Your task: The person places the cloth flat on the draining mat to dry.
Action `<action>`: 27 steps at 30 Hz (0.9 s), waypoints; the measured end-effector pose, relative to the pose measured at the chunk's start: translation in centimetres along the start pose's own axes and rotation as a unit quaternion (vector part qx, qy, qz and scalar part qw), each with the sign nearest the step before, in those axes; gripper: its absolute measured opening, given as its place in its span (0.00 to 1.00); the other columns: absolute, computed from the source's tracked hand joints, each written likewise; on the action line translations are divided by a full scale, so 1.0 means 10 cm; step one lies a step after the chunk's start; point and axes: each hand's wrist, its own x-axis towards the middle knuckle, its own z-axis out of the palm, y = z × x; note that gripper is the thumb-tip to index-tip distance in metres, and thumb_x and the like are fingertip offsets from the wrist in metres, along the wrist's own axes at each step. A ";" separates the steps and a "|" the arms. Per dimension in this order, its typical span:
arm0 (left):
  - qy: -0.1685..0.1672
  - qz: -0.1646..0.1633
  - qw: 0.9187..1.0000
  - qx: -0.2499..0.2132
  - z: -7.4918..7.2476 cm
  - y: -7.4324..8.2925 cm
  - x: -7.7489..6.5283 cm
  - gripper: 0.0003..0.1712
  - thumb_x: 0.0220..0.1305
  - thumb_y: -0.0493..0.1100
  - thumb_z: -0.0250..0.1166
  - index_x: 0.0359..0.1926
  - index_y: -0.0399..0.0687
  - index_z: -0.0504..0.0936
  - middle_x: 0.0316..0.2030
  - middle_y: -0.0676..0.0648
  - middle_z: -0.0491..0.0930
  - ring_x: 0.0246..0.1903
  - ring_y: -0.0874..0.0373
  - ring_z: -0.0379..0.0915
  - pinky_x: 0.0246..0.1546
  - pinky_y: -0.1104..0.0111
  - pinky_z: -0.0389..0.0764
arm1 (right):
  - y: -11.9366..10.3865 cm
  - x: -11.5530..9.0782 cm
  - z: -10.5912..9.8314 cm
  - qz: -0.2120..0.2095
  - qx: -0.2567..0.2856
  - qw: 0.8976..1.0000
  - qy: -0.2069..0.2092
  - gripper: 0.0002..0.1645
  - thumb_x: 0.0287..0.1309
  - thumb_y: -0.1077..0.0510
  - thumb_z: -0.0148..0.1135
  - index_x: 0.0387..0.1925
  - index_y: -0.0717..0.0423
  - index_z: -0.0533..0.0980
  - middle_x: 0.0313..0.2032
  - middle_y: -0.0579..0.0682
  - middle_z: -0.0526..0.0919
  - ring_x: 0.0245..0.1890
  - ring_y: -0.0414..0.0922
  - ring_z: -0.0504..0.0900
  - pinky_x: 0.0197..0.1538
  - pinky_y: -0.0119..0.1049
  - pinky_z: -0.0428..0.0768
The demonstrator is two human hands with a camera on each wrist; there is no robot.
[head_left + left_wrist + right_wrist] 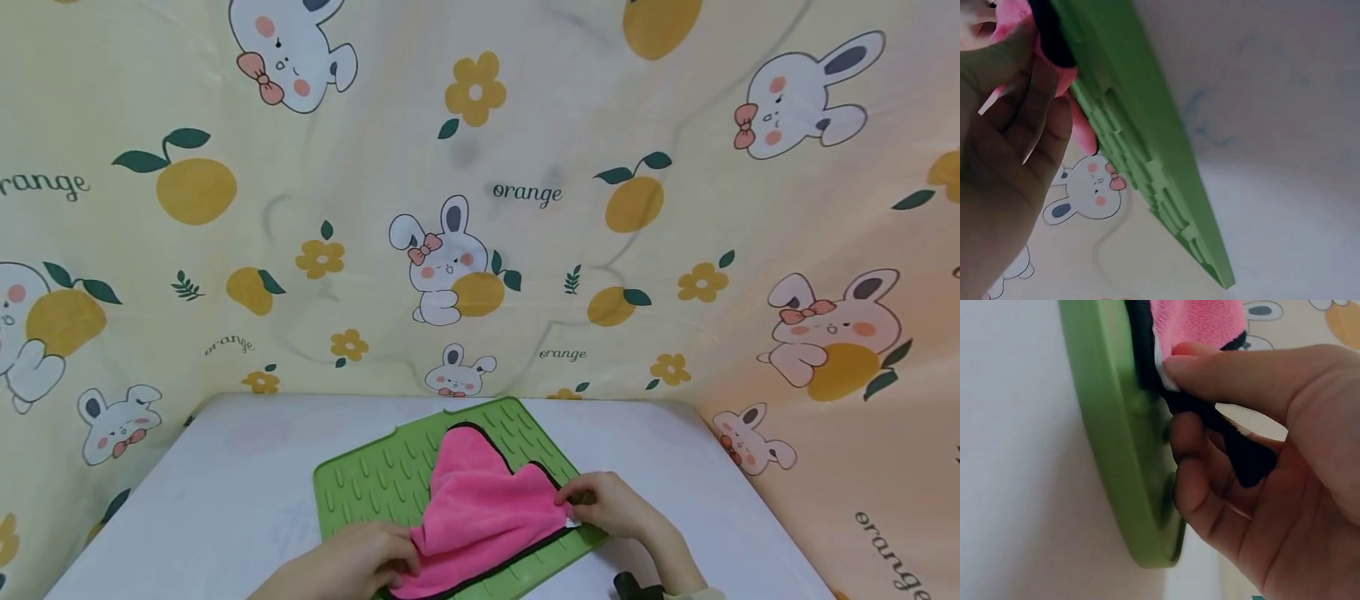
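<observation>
A pink cloth (480, 508) with a dark edging lies rumpled over a green ridged mat (375, 492). My left hand (367, 554) pinches its near left corner; in the left wrist view the thumb and fingers close on the pink fabric (1010, 19) beside its dark border. At the right corner, next to a small white tag (573, 522), my right hand (611, 504) pinches the cloth. The right wrist view shows thumb and fingers on the dark edging (1210, 415), just above the mat's rounded corner (1154, 553).
The mat sits on a white table (225, 475). A sheet printed with rabbits and oranges (525, 275) hangs behind and at both sides of it. Near the right wrist is a black object (633, 586), partly cut off by the frame.
</observation>
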 end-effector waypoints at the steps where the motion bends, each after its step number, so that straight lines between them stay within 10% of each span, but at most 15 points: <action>1: -0.003 -0.003 1.000 -0.008 -0.01 0.01 -0.01 0.09 0.62 0.43 0.64 0.41 0.65 0.82 0.43 0.65 0.78 0.46 0.69 0.74 0.42 0.70 0.79 | 0.00 -0.01 -0.01 0.001 0.004 1.000 -0.002 0.09 0.56 0.61 0.64 0.40 0.47 0.83 0.34 0.42 0.83 0.30 0.35 0.77 0.34 0.30 0.76; 18: 0.001 0.086 0.996 -0.011 0.11 0.15 0.03 0.07 0.59 0.39 0.63 0.37 0.56 0.82 0.32 0.62 0.76 0.31 0.77 0.67 0.32 0.89 0.66 | 0.07 -0.12 -0.15 0.052 0.051 0.996 -0.046 0.06 0.51 0.56 0.70 0.33 0.50 0.83 0.26 0.45 0.80 0.26 0.38 0.72 0.25 0.31 0.72; 27: -0.009 0.069 0.997 -0.029 0.12 0.16 0.02 0.06 0.60 0.41 0.64 0.38 0.56 0.81 0.32 0.64 0.75 0.31 0.77 0.66 0.31 0.87 0.67 | -0.03 -0.13 -0.16 0.035 0.003 0.999 -0.013 0.06 0.51 0.53 0.69 0.33 0.47 0.84 0.30 0.44 0.77 0.30 0.38 0.73 0.31 0.31 0.72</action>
